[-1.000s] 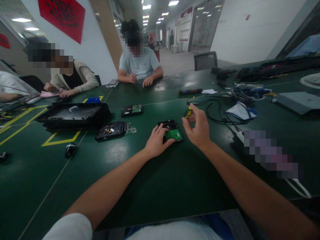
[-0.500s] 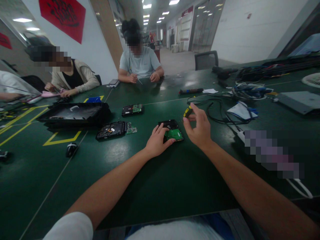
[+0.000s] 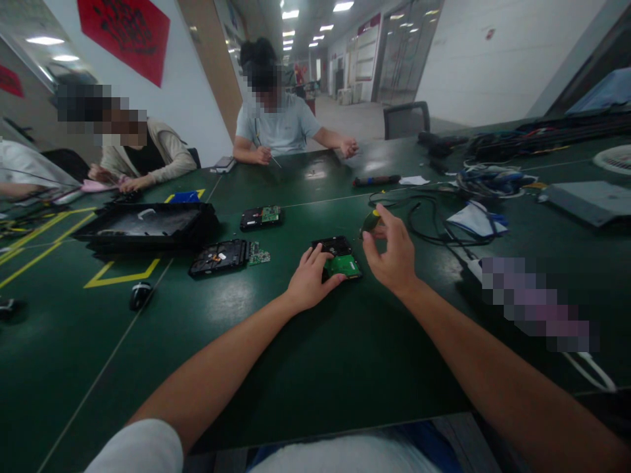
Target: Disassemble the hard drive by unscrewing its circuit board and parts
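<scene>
A hard drive (image 3: 346,265) with a green circuit board lies flat on the dark green table. My left hand (image 3: 311,278) grips it at the left and near side, thumb along the near edge, and covers part of it. Just to the right, my right hand (image 3: 393,255) is raised, its fingers and thumb closed around the small yellow-and-black handle of a screwdriver (image 3: 369,225). The tip of that tool is too small to make out. Left of my hands lie a second hard drive (image 3: 217,258), with a loose circuit board (image 3: 259,255) beside it, and a third drive (image 3: 260,218).
Black plastic trays (image 3: 148,226) and a small black-and-white object (image 3: 140,295) lie to the left. On the right are black cables (image 3: 428,226), a white-and-blue cloth item (image 3: 474,218) and a grey metal box (image 3: 591,200). Co-workers (image 3: 280,125) sit across the table.
The screwdriver handle has turned in my right fingers, showing a darker side. My left hand and the drive stay put. The co-worker opposite has reached one arm out to the right of the view.
</scene>
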The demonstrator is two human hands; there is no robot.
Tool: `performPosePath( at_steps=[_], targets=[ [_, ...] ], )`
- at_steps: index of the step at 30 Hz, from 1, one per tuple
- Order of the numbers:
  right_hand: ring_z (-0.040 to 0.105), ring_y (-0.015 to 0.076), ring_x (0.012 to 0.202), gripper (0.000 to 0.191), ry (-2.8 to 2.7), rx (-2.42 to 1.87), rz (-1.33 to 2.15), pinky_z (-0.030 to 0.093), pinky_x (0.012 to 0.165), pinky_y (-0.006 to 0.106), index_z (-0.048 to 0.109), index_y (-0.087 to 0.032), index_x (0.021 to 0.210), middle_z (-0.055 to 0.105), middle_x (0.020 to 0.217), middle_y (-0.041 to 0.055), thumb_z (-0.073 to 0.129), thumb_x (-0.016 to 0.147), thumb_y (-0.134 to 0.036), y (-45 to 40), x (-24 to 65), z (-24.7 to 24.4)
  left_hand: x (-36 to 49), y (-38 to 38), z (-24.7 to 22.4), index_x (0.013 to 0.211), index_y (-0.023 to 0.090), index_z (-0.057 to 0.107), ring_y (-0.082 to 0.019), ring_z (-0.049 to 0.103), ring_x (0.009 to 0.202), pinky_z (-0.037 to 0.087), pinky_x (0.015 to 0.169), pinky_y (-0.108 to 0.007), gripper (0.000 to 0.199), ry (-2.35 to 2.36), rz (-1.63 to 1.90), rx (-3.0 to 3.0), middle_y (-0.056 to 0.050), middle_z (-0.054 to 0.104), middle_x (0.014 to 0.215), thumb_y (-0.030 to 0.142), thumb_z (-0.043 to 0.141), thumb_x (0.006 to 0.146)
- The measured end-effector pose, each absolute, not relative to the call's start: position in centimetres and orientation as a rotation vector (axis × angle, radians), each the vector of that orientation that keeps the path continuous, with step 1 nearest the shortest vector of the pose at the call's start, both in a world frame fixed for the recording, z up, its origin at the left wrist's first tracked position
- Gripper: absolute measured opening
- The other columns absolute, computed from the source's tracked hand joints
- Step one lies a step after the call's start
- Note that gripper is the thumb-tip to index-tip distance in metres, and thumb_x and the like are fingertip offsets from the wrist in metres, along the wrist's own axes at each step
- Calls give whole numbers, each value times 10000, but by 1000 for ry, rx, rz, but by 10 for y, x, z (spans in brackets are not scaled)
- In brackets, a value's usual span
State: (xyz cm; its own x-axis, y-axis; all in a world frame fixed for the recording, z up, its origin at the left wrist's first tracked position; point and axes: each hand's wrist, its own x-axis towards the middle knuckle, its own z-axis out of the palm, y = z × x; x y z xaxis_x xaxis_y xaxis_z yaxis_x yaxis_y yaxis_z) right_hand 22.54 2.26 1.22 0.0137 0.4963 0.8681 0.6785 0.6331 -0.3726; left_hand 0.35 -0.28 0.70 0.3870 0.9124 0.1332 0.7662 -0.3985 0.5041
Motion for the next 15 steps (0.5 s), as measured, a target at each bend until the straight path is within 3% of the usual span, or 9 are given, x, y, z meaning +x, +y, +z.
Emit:
performPosePath(
  at_steps=[9, 15],
  targets=[
    [705, 227, 907, 583, -1646, -982, -175, 674, 868, 464, 419, -250, 1599, 644, 1313, 148, 548, 1032, -295, 23, 226, 11, 2, -2, 7, 1429, 173, 583, -378, 199, 1677, 277, 1326, -596, 583, 1442, 557, 2288, -228, 339, 1746, 535, 684, 983],
    [702, 234, 907, 565, -1638, -982, -200, 685, 791, 445, 454, -259, 1557, 649, 1247, 130, 600, 1015, -322, 23, 226, 12, 1, -1, 4, 1427, 198, 580, -375, 195, 1678, 291, 1316, -613, 580, 1430, 577, 2286, -208, 337, 1753, 561, 669, 984]
  ],
)
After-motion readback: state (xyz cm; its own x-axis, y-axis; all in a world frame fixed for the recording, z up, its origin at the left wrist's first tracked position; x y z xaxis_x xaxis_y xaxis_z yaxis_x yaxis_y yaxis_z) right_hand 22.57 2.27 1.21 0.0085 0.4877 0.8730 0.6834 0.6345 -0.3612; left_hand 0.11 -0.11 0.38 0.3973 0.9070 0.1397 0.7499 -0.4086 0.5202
